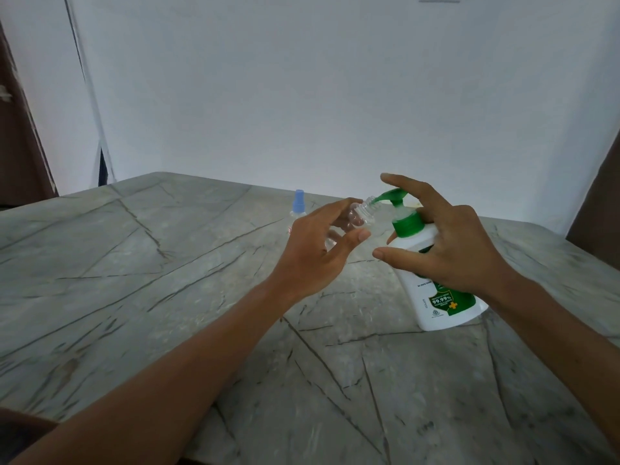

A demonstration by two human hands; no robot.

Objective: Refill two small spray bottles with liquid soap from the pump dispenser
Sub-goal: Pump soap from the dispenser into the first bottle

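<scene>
Now we tip the open small bottle (364, 214) so its mouth meets the green spout (385, 197) of the pump dispenser (432, 297) and soap can drop straight in. Our left hand (315, 253) curls round that bottle; our right hand (449, 250) grips the dispenser's neck, one finger raised over the pump. The other spray bottle (298, 204) stands capped on the bench (167, 297) behind.

A grey veined table (167, 297) stands before a white wall (335, 95); a brown door (20, 146) is left of the table.
</scene>
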